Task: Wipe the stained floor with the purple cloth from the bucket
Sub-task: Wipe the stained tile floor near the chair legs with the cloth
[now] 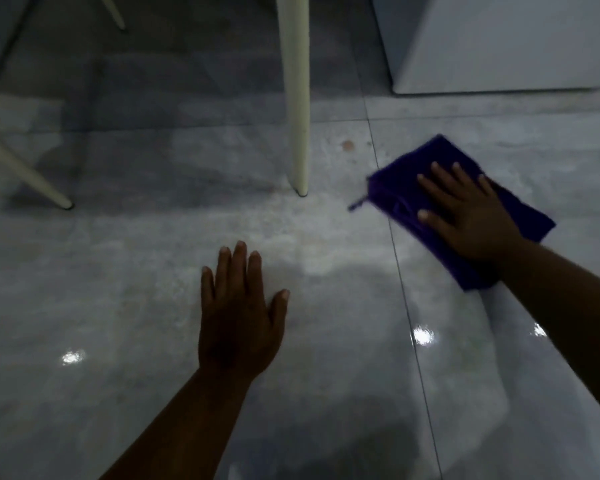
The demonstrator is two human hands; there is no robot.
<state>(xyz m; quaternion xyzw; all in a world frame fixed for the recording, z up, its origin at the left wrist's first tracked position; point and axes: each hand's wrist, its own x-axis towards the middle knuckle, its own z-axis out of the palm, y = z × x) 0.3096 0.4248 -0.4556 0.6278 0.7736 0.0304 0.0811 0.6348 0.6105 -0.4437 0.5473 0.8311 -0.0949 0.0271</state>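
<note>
A folded purple cloth (433, 157) lies flat on the glossy grey tiled floor (136, 271) at the right. My right hand (465, 216) presses down on it with fingers spread. A small brownish stain (347, 145) marks the tile just left of the cloth, near a tile joint. My left hand (239, 313) rests palm down on the bare floor at the centre, fingers apart, holding nothing. No bucket is in view.
A cream table leg (297, 98) stands on the floor just left of the stain. Another slanted cream leg (21, 171) is at the far left. A white cabinet or appliance base (499, 46) fills the top right corner.
</note>
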